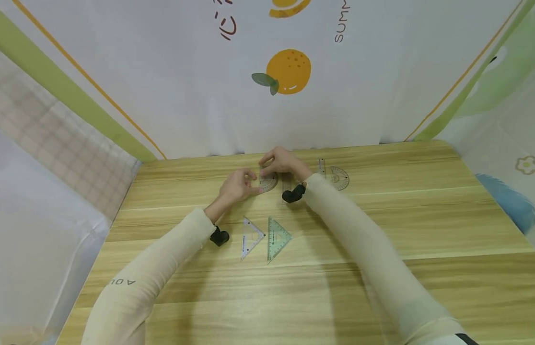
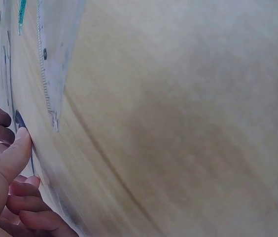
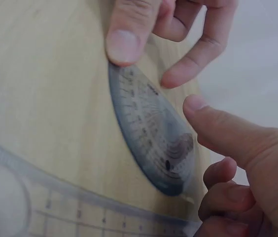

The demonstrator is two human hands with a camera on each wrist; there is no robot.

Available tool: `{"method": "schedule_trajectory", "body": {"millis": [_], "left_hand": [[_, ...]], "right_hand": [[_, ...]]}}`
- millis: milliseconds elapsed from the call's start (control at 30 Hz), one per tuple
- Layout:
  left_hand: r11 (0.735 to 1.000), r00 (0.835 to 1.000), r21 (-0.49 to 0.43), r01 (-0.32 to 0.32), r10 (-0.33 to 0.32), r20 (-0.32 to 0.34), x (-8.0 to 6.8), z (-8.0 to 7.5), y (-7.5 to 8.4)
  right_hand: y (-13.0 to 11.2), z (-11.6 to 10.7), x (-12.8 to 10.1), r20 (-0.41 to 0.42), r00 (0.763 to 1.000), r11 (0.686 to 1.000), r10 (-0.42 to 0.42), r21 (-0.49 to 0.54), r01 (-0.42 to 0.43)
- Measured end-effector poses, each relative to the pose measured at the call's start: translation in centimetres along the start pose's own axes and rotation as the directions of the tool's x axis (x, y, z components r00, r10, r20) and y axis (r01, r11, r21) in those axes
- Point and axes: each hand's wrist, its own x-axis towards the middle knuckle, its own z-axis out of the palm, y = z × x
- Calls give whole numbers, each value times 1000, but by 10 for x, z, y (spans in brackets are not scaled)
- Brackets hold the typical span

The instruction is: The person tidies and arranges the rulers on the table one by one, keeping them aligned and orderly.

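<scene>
A clear protractor (image 1: 268, 183) lies near the far side of the table, its straight edge facing left. My left hand (image 1: 238, 185) is at its near corner; in the right wrist view the left thumb (image 3: 124, 47) touches that corner, while the left index finger stays off the straight edge. At the far corner is my right hand (image 1: 281, 160), its thumb (image 3: 203, 111) right by the straight edge and its curled fingers (image 3: 225, 197) close to the end. Beneath the right wrist, a clear ruler (image 1: 286, 183) is partly hidden.
Nearer the front lie a clear set square (image 1: 246, 247) and a green set square (image 1: 273, 244), side by side. Right of my right wrist are another ruler (image 1: 321, 166) and a second protractor (image 1: 341, 178). A white printed cloth (image 1: 358, 105) hangs along the table's far edge.
</scene>
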Motion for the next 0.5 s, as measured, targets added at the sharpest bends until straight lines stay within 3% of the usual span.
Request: {"method": "schedule_trajectory", "body": {"millis": [500], "left_hand": [[1000, 1000, -8, -7, 7, 3, 1, 0, -2]], "right_hand": [[-10, 4, -1, 6, 997, 997, 82, -1, -82]]}}
